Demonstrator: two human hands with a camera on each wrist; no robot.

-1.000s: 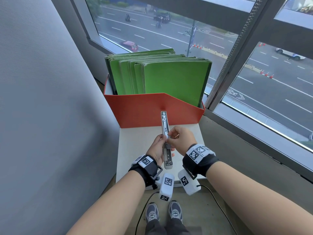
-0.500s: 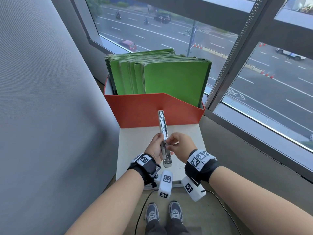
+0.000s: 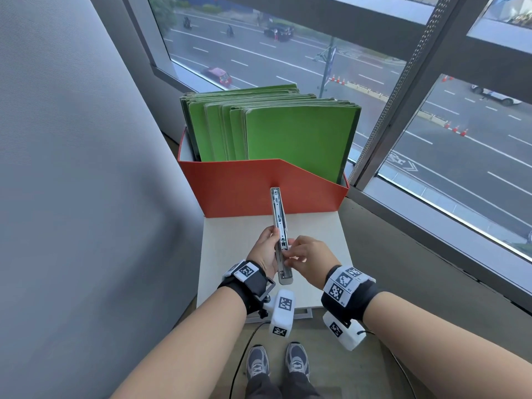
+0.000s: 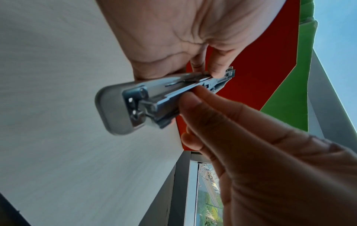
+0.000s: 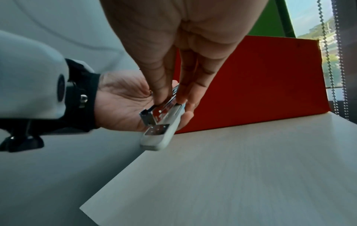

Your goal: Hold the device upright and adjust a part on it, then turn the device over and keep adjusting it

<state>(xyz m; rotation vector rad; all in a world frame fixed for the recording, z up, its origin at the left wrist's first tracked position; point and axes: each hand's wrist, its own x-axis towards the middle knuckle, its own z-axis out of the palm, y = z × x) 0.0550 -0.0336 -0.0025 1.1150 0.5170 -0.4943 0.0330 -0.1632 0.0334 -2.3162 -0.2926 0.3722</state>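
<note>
A grey stapler (image 3: 278, 223) is swung open, its metal staple rail pointing away toward the red box. My left hand (image 3: 263, 251) holds its grey body (image 4: 115, 116) from the left, fingers curled round the underside. My right hand (image 3: 308, 260) pinches the metal rail (image 5: 164, 108) between thumb and fingertips (image 4: 195, 99), close to the hinge end. In the right wrist view the left hand (image 5: 119, 104) lies palm-up under the stapler (image 5: 162, 134). Both hands hover just above the pale tabletop (image 3: 230, 240).
A red file box (image 3: 244, 191) full of upright green folders (image 3: 296, 133) stands at the table's far end. A grey wall (image 3: 72, 168) is close on the left, a window (image 3: 460, 139) and its sill on the right. My shoes (image 3: 276, 361) and a cable show below.
My right hand has slid back along the stapler toward its hinge end, nearer to me. The left hand and the stapler have shifted only slightly.
</note>
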